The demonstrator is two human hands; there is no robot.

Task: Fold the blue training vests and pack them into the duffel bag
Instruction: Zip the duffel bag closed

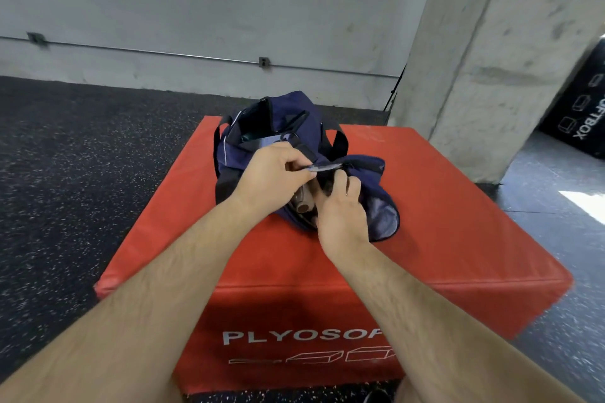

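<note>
On our left the speckled black floor (65, 157) lies bare up to the grey wall (294, 10). The red foam box (442, 206) stands mid-frame, with bare red top on both sides of the navy duffel bag (248, 127), which sits toward the far side. Our left hand (271, 180) pinches a thin strip at the bag's opening. Just beside it, our right hand (340, 209) curls its fingers over the rim. The bag is slumped and gaping, with pale lining showing at its near right flap and black straps drooping. A concrete pillar (491, 59) stands close off the box's far right corner.
</note>
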